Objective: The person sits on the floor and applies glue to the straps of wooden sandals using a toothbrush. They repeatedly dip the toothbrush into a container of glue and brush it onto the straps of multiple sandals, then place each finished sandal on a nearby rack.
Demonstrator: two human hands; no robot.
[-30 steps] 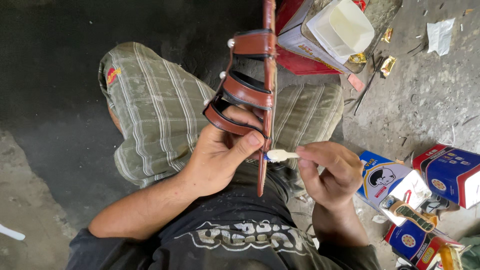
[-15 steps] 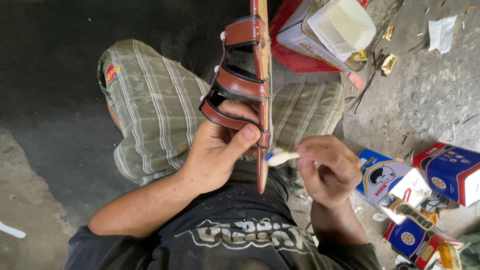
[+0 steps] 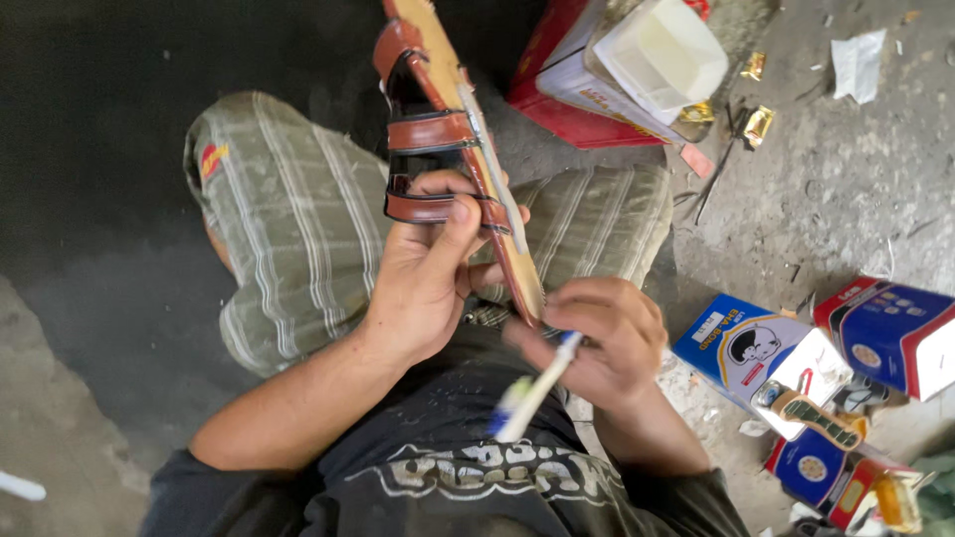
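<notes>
The left hand [image 3: 423, 283] is gripping a brown strapped sandal [image 3: 448, 149] above the lap, fingers closed around the lowest strap and the thumb pressing across it; the sandal is standing on edge, its sole edge facing right and its toe end running past the top border of the view. The right hand [image 3: 607, 343] is closing around a white toothbrush [image 3: 532, 393], fingers curled on the handle near the sandal's lower tip; the free end is pointing down-left toward the dark shirt. The sandal's lower tip is sitting just beside the right knuckles; whether they are touching cannot be told. Open floor [image 3: 119, 249] is lying to the left of the plaid-clad knee; to the right, blue boxes [image 3: 766, 348] are crowding the floor; a red box holding a white container [image 3: 667, 55] is standing near the sandal's upper end.
</notes>
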